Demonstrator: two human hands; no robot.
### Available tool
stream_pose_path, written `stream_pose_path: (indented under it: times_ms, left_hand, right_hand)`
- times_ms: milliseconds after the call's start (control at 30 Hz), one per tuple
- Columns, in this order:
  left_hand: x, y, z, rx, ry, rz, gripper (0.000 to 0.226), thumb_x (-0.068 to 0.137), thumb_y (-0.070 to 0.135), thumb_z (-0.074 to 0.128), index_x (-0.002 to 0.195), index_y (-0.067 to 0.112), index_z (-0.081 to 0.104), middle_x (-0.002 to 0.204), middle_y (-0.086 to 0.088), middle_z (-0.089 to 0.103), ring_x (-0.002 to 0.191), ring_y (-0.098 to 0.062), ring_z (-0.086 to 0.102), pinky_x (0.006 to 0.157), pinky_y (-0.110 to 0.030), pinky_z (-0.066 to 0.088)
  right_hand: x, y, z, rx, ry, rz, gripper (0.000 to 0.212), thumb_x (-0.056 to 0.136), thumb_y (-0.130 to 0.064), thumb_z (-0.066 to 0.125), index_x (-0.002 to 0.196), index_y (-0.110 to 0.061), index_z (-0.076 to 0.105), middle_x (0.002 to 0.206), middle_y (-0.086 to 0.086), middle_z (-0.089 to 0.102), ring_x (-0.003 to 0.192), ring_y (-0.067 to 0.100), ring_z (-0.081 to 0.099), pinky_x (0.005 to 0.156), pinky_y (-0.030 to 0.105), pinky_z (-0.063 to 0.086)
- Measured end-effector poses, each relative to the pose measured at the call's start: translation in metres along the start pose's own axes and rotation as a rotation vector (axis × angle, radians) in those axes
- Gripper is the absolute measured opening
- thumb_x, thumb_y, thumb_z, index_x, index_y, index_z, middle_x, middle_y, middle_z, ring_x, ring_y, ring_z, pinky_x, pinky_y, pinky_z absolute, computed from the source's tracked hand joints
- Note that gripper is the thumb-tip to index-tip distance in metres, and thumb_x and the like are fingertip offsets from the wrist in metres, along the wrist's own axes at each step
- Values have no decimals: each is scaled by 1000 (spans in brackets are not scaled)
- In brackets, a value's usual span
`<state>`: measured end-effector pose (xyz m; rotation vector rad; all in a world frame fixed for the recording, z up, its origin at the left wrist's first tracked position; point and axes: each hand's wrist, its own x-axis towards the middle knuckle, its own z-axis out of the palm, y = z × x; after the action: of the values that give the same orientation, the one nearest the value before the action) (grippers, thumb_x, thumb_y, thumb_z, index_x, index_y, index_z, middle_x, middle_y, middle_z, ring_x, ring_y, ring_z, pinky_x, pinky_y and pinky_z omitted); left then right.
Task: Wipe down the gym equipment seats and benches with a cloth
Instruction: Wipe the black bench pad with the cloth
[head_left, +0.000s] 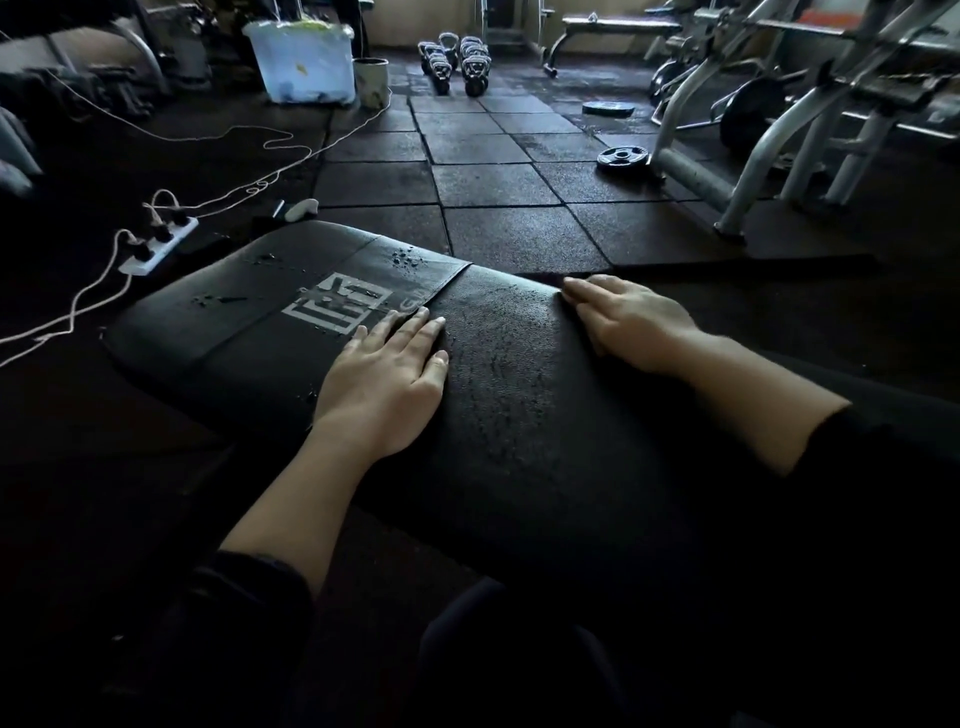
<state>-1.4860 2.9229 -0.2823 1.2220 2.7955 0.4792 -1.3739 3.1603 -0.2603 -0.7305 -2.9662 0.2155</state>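
A black padded bench (249, 322) with a white square logo (337, 304) lies low in front of me, with water droplets (405, 257) on its far part. A dark, speckled cloth (509, 364) lies spread over the pad's right part. My left hand (384, 379) presses flat on the cloth's left edge, fingers straight and pointing to the logo. My right hand (628, 322) rests flat on the cloth's far right corner, at the pad's edge. Neither hand grips anything.
A white power strip (158, 239) with plugs and white cables lies on the floor to the left. Further back stand a plastic tub (306, 62) and several kettlebells (457, 62). Weight plates (623, 156) and a white machine frame (779, 130) occupy the right.
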Motion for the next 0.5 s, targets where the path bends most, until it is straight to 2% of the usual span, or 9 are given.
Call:
stream_pose_path:
  times_ms: [100,200,333,433,500]
  left_hand:
    - [2,1,2,8,12,-3,52,102,42,23,153,35,17,159,19,6,146,-3,-2,118,-30,-3]
    - [2,2,1,16,11,-3,52,102,41,22,153,35,16,159,19,6,146,-4,-2,117,-30,-4]
    - [1,3,0,10,11,-19,51,102,42,23,152,36,16,159,21,5,146,-2,-3,117,-29,-5]
    - [0,3,-1,8,7,-13,51,102,42,23,152,36,17,159,21,6,146,-2,-3,117,-29,-5]
    - [-1,2,-1,0,4,-10,50,102,41,24,152,36,18,159,21,7,146,-2,-3,118,-30,-4]
  right_hand:
    - [-45,-9,2,-78,3,-43,49,101,-41,27,149,-35,19,158,-6,16,146,14,10,116,24,4]
    - [-67,-37,12,-129,44,-172,50,101,-40,22,150,-34,13,158,-10,10,147,14,2,119,27,-1]
    - [-30,-54,13,-71,38,-223,49,102,-39,24,150,-33,18,158,-8,16,146,13,7,118,25,-1]
    - [2,-34,9,13,27,-144,46,101,-38,29,147,-33,28,155,-7,25,144,12,17,115,22,6]
    - [8,-4,4,55,47,-35,44,100,-39,33,144,-36,34,152,-8,32,140,14,28,112,26,20]
